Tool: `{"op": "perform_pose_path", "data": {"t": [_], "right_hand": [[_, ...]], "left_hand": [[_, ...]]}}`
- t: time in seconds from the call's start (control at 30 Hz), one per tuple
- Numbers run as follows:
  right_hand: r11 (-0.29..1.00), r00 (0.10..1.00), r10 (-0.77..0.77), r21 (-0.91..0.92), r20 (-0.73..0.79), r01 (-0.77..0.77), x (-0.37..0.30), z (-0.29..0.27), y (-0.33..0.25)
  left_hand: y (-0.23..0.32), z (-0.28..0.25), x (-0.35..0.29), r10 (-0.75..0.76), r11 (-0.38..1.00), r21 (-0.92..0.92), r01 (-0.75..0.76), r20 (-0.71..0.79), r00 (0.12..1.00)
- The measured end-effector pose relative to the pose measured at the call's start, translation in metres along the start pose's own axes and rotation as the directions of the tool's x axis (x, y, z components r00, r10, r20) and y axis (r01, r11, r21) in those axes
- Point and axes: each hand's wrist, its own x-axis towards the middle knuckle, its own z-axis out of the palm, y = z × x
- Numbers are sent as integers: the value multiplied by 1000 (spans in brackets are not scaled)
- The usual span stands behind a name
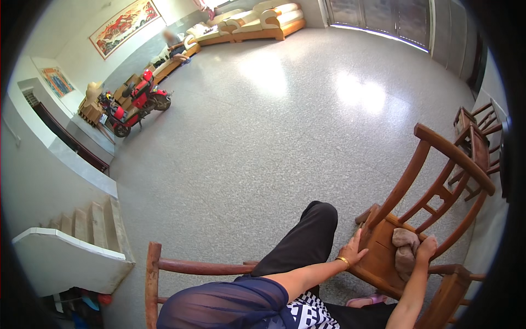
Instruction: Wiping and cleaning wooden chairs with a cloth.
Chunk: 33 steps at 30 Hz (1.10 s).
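On the chair (378, 249), the right hand (427, 248) clenches a cloth (405, 257); the left hand (352, 252), fingers released, could slip under hard pressing.

At four o'clock, chair (378, 253) made of smooth, varnished-looking wood; on it, brown cloth (405, 239) seen matt, rough; at one o'clock, doors (381, 21) faced in shiny metal; at ten o'clock, scooter (141, 100) clad in glossy plastic; at eight o'clock, steps (97, 223) seen matt; at six o'clock, sleeve (224, 301) made of sheer fabric; floor (235, 153) seen glossy.
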Motion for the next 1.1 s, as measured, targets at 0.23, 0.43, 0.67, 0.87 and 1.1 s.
{"op": "perform_pose_path", "data": {"t": [0.23,0.43,0.67,0.87,1.1], "right_hand": [[982,998,-64,-178,-18,60,-11,3,10],[995,1000,20,94,-20,-18,-36,-1,-7],[986,994,30,162,107,-48,-83,-30,-23],[989,983,-134,84,125,125,-119,-47,-12],[610,948,-317,759,-30,228,-101,-44,53]], "left_hand": [[7,-3,-1,-16,1000,-5,16,29,999],[6,-3,-1,-15,1000,-14,16,15,1000],[4,-2,0,-7,1000,-30,7,9,1000],[3,0,-1,-5,999,-40,6,27,1000],[-3,4,-5,63,994,-88,-68,-60,996]]}}
